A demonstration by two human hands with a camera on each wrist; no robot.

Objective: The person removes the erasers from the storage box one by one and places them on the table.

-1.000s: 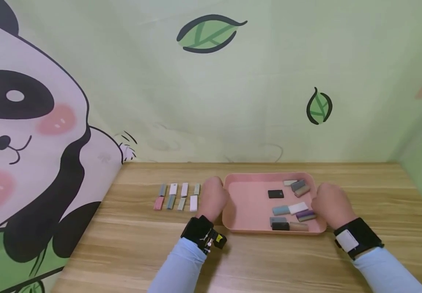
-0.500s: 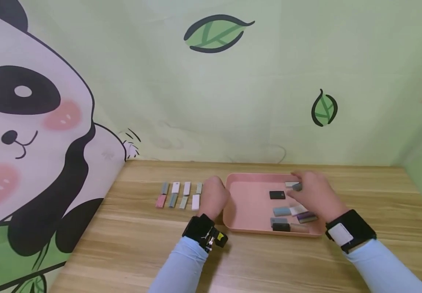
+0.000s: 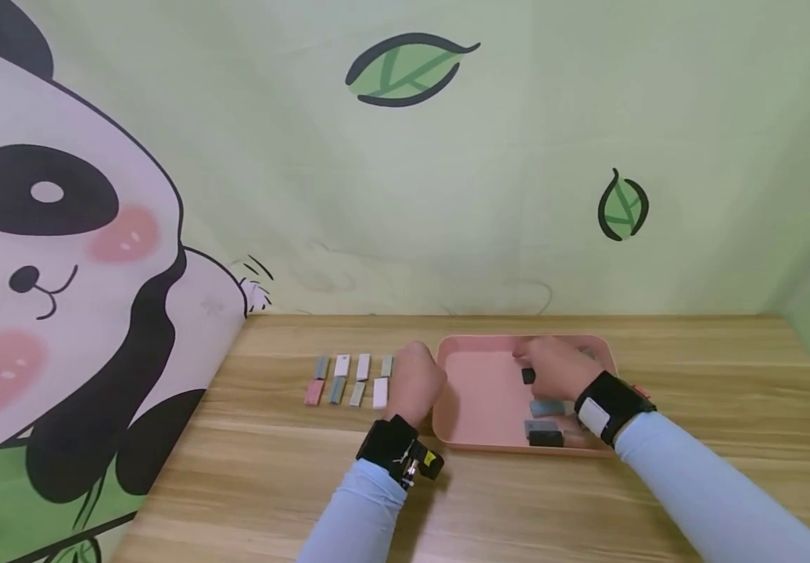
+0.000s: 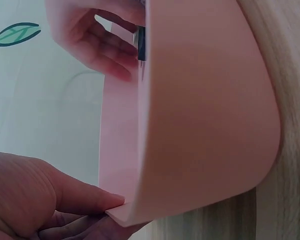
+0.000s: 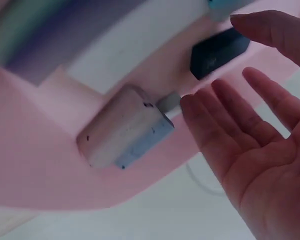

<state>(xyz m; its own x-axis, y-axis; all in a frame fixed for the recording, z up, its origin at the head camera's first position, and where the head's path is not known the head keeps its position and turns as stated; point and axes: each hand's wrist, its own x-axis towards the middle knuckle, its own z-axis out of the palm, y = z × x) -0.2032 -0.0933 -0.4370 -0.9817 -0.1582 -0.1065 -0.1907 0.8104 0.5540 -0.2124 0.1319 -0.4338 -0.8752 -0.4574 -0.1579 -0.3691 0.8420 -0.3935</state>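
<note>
A shallow pink tray (image 3: 478, 391) lies on the wooden table. At its left end my left hand (image 3: 415, 383) pinches the rim, thumb on top in the left wrist view. My right hand (image 3: 556, 367) is inside the tray at the back. In the right wrist view its fingers are spread around a small black block (image 5: 217, 52), with gaps between the fingertips and the block. Near those fingers lie a tan-and-blue pair of blocks (image 5: 122, 130), a white block (image 5: 135, 45) and a purple block (image 5: 70, 30). My right hand hides part of the tray's contents in the head view.
Two rows of small blocks, among them a pink one (image 3: 313, 392) and a white one (image 3: 380, 393), stand left of the tray. A light blue block (image 3: 547, 408) and a dark block (image 3: 546, 439) lie toward the tray's front. A printed cloth (image 3: 405, 195) hangs behind the table.
My right hand leaves the tray's right rim, passes over the grey blocks at the back right and moves left to the black block. My left hand keeps its place on the tray.
</note>
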